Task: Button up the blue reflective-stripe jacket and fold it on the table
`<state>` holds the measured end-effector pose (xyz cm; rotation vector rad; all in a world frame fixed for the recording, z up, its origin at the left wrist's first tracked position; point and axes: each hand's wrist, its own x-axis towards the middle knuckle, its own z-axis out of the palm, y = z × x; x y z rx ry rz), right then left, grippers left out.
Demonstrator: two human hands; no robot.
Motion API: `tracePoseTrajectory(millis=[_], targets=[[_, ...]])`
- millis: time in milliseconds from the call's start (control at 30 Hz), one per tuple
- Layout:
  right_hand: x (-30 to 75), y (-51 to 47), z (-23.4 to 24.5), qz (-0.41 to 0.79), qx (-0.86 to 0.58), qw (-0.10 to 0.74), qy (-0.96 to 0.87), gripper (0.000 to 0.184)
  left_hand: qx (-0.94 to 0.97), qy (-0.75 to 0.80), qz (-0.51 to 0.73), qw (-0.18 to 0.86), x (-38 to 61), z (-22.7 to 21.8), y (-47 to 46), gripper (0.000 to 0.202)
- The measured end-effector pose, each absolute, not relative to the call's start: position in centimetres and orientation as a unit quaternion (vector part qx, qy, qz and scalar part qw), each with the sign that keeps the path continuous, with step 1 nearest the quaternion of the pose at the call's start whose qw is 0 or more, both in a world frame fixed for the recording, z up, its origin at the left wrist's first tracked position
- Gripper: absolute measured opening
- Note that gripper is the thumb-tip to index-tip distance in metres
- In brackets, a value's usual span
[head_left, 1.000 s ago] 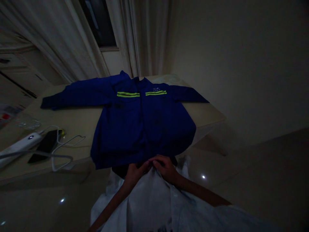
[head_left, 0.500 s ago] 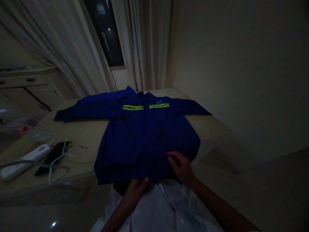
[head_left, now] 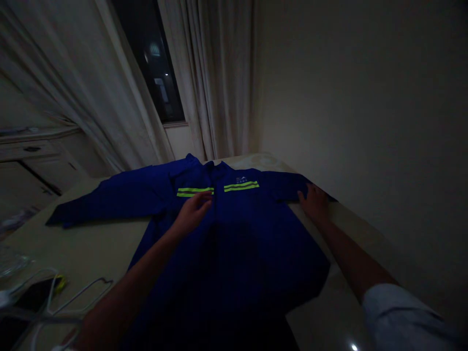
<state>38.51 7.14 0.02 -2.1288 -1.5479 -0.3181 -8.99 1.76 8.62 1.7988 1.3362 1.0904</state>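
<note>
- Hands, bare, both on a royal-blue long-sleeved work jacket (head_left: 234, 258) with yellow-green reflective chest stripes (head_left: 186, 192): left hand (head_left: 192, 213) at the chest beside the placket, fingers slightly curled on the cloth; pinching or merely resting, impossible to tell in this dim light.
- Right hand (head_left: 312, 202) open, palm down, fingers spread, on the cuff end of the outstretched sleeve at the table's edge; white shirt sleeve (head_left: 398, 312) on the forearm behind.
- Jacket lying front up on a cream table top (head_left: 84, 243), collar toward the curtains, sleeves spread wide, lower part running out of view at the bottom edge of the frame.
- Handling, as judged: probably light, soft and limp, with firmer collar, placket and cuffs; shoulders or cuffs likely the surest places to take hold.
- Nearby: black smartphone (head_left: 32, 297) and thin white wire loop (head_left: 82, 295) on the table; pale curtains (head_left: 215, 83) beside a dark window (head_left: 153, 63).
</note>
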Motion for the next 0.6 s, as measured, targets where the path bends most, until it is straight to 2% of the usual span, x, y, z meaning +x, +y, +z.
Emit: tracePoseTrajectory(millis=[167, 300, 500, 600], targets=[[38.2, 7.8, -2.0, -0.132, -0.755, 0.179, -0.617, 0.060, 0.700, 0.596, 0.371, 0.127, -8.4, 6.9, 16.4, 0.044], [38.8, 8.3, -2.4, -0.115, -0.775, 0.158, -0.601, 0.062, 0.715, 0.630, 0.301, 0.042, -7.7, 6.3, 24.1, 0.049], [38.6, 8.1, -2.2, -0.113, -0.771, 0.148, -0.609, 0.059, 0.648, 0.720, 0.244, 0.047, -6.9, 5.5, 30.1, 0.060], [38.7, 8.0, -2.3, -0.115, -0.772, 0.141, -0.609, 0.057, 0.631, 0.718, 0.270, 0.118, -8.6, 6.3, 30.8, 0.042]])
